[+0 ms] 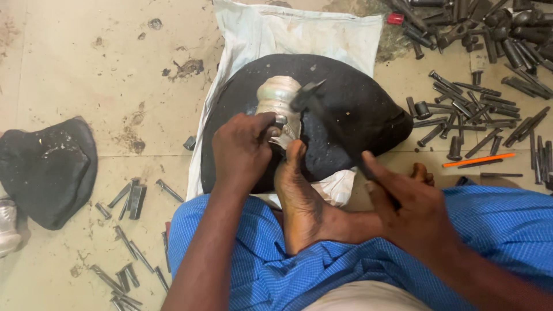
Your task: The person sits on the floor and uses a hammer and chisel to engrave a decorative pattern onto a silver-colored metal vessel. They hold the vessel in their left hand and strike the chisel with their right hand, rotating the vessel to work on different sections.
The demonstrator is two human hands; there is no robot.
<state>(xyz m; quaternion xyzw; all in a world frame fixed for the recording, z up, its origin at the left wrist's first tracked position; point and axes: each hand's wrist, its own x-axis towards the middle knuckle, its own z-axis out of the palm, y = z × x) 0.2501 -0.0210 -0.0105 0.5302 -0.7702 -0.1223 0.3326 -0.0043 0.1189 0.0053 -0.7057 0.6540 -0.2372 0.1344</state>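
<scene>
a: while the left hand (242, 151) grips a thin metal punch (280, 122) against the one ribbed silver metal vessel (278, 99), where does that lie?
b: on the one round black pitch mound (351, 115), over a white cloth (276, 31); one bare foot (299, 196) touches it.
a: and the right hand (412, 210)?
b: closed round one dark hammer (306, 95), its head blurred just beside the vessel. loose dark steel punches (478, 109) on the floor are too many to count.
</scene>
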